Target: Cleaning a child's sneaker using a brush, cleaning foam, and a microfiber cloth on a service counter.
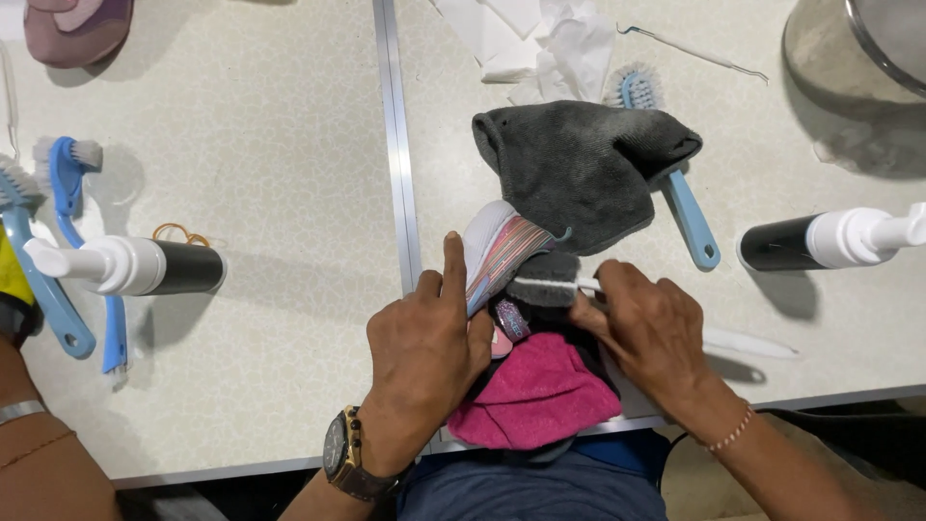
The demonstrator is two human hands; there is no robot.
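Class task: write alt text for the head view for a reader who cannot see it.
Two hands clean a small striped shoe: the left hand steadies it, the right hand holds a small brush to it. A pink cloth lies beneath, a grey cloth behind.

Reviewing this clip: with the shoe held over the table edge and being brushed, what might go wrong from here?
The shoe is braced only by the left hand near the table edge, so it may slip. The brush in the right hand works close to the left fingers. The grey cloth draped over the toe may slide off.
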